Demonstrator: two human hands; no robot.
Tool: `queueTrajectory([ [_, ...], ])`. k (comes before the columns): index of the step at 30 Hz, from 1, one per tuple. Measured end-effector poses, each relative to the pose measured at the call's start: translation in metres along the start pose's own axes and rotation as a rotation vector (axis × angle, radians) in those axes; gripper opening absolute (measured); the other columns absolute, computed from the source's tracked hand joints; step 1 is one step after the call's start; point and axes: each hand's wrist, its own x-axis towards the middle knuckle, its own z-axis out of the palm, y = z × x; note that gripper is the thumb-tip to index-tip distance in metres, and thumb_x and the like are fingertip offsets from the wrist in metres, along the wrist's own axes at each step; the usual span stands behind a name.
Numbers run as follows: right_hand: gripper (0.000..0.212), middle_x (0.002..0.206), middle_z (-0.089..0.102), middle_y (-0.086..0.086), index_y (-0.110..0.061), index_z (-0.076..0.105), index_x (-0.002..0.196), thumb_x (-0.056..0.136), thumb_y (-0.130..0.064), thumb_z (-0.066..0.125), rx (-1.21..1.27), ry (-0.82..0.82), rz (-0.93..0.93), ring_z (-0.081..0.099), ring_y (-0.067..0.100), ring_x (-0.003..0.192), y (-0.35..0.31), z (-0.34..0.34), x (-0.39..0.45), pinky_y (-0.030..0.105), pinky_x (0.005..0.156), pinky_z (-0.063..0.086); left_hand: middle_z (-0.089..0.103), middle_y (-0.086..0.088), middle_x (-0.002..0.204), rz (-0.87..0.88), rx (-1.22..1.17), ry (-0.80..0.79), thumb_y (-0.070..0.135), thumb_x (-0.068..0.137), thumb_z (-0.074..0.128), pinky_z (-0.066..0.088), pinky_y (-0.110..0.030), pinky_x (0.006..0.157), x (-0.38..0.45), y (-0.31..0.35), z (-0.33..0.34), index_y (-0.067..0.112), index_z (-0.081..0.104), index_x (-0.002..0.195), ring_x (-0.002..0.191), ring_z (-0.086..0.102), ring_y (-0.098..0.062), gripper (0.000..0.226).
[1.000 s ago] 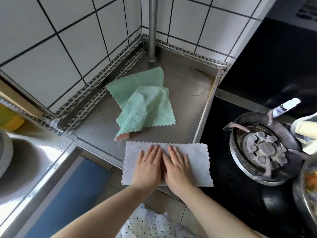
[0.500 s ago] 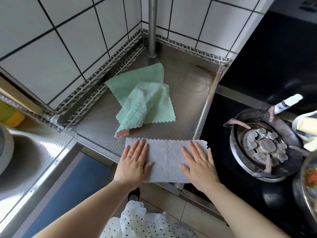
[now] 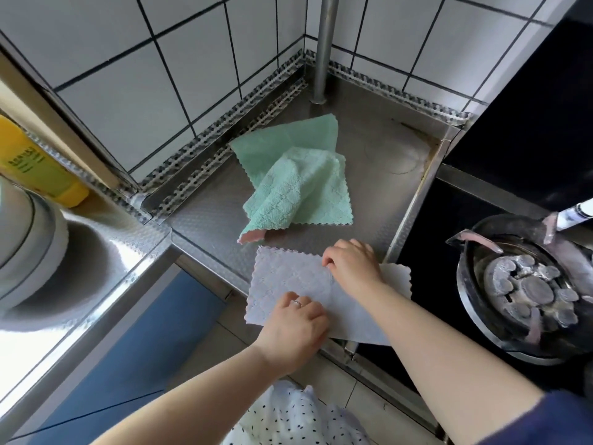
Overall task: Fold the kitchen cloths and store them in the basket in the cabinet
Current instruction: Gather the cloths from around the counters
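A pale grey cloth (image 3: 288,281), folded in half, lies at the front edge of the steel counter (image 3: 378,136). My left hand (image 3: 296,322) rests on its near edge with fingers curled, pinching the fabric. My right hand (image 3: 351,264) lies across the cloth's far edge and grips it near the middle. Behind them a crumpled mint-green cloth (image 3: 295,184) lies loose on the counter, with a pink cloth corner (image 3: 252,236) peeking out beneath it. No basket or cabinet interior is in view.
A gas burner (image 3: 529,284) on a black hob sits at the right. A metal pole (image 3: 324,49) stands in the tiled corner. At left are a white pot (image 3: 29,239) and a yellow bottle (image 3: 35,162). Blue cabinet fronts (image 3: 134,342) lie below.
Both hands went from lying flat and spread apart on the grey cloth to gripping it: the left at the near edge, the right at the far edge. The camera has moved closer.
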Motion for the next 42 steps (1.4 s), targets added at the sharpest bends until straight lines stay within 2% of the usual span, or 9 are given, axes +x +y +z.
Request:
queueTrajectory([
  [15, 0.013, 0.094, 0.067, -0.008, -0.027, 0.064, 0.087, 0.087, -0.025, 0.051, -0.091, -0.124, 0.183, 0.059, 0.020, 0.097, 0.027, -0.020, -0.061, 0.033, 0.085, 0.038, 0.066, 0.007, 0.084, -0.058, 0.182, -0.045, 0.028, 0.064, 0.079, 0.051, -0.034, 0.071, 0.005, -0.054, -0.026, 0.030, 0.071, 0.078, 0.074, 0.063, -0.019, 0.016],
  [22, 0.027, 0.121, 0.056, -0.007, -0.029, 0.065, 0.112, 0.088, -0.025, 0.054, -0.005, 0.040, -0.108, 0.046, 0.017, 0.118, 0.025, -0.010, -0.096, 0.033, 0.102, 0.030, 0.067, 0.001, 0.107, 0.076, 0.266, -0.031, 0.024, 0.066, 0.079, 0.051, -0.040, 0.088, -0.008, -0.069, -0.025, 0.024, 0.071, 0.102, 0.102, 0.064, -0.024, 0.037],
  [24, 0.043, 0.145, 0.041, -0.006, -0.029, 0.056, 0.128, 0.086, -0.023, 0.052, 0.001, -0.028, -0.324, 0.031, 0.016, 0.138, 0.033, -0.007, -0.113, 0.043, 0.117, 0.016, 0.059, 0.000, 0.130, 0.194, 0.232, -0.069, 0.020, 0.071, 0.073, 0.044, -0.047, 0.100, -0.022, -0.069, -0.019, 0.021, 0.063, 0.122, 0.125, 0.052, -0.023, 0.052],
  [27, 0.068, 0.154, -0.009, -0.011, -0.035, 0.019, 0.147, 0.082, -0.037, 0.039, -0.122, -0.276, -0.483, -0.019, 0.006, 0.142, 0.041, 0.004, -0.135, 0.040, 0.115, -0.018, 0.032, 0.001, 0.152, 0.303, 0.267, -0.183, 0.024, 0.077, 0.064, 0.029, -0.052, 0.111, -0.039, -0.064, -0.009, 0.022, 0.032, 0.146, 0.141, 0.028, -0.021, 0.077],
  [30, 0.080, 0.153, -0.023, -0.004, -0.035, 0.001, 0.148, 0.083, -0.036, 0.047, -0.237, -0.322, -0.497, -0.030, 0.011, 0.139, 0.042, 0.017, -0.145, 0.044, 0.112, -0.023, 0.026, 0.001, 0.154, 0.286, 0.305, -0.183, 0.017, 0.078, 0.066, 0.023, -0.054, 0.111, -0.043, -0.057, 0.002, 0.021, 0.022, 0.149, 0.141, 0.025, -0.019, 0.084],
  [32, 0.087, 0.158, -0.007, 0.004, -0.031, 0.010, 0.149, 0.079, -0.022, 0.059, -0.301, -0.240, -0.469, -0.017, 0.020, 0.144, 0.035, 0.025, -0.150, 0.052, 0.115, -0.006, 0.028, 0.001, 0.153, 0.249, 0.301, -0.158, 0.010, 0.077, 0.068, 0.023, -0.056, 0.109, -0.042, -0.053, 0.006, 0.022, 0.024, 0.149, 0.140, 0.029, -0.019, 0.085],
  [35, 0.083, 0.147, 0.040, 0.008, -0.026, 0.047, 0.137, 0.060, -0.012, 0.074, -0.336, -0.076, -0.417, 0.034, 0.025, 0.137, 0.019, 0.028, -0.155, 0.056, 0.106, 0.032, 0.031, 0.002, 0.152, 0.242, 0.278, -0.138, 0.009, 0.078, 0.065, 0.025, -0.060, 0.107, -0.043, -0.052, 0.007, 0.022, 0.027, 0.148, 0.138, 0.032, -0.019, 0.080],
  [40, 0.062, 0.144, 0.043, 0.000, -0.019, 0.052, 0.133, 0.075, 0.003, 0.052, 0.122, 0.019, -0.334, 0.029, 0.016, 0.139, 0.021, 0.028, -0.153, 0.044, 0.116, 0.011, 0.049, 0.001, 0.141, 0.219, 0.068, -0.009, 0.018, 0.084, 0.062, 0.018, -0.059, 0.109, -0.045, -0.057, 0.000, 0.011, 0.041, 0.141, 0.130, 0.046, -0.017, 0.061],
  [42, 0.051, 0.130, 0.056, -0.002, -0.015, 0.060, 0.122, 0.074, 0.002, 0.063, 0.429, 0.041, -0.147, 0.044, 0.017, 0.131, 0.021, 0.023, -0.148, 0.033, 0.112, 0.026, 0.056, 0.005, 0.134, 0.037, -0.136, 0.021, 0.018, 0.082, 0.067, 0.023, -0.048, 0.112, -0.043, -0.054, -0.004, 0.011, 0.040, 0.140, 0.123, 0.054, -0.019, 0.065],
])
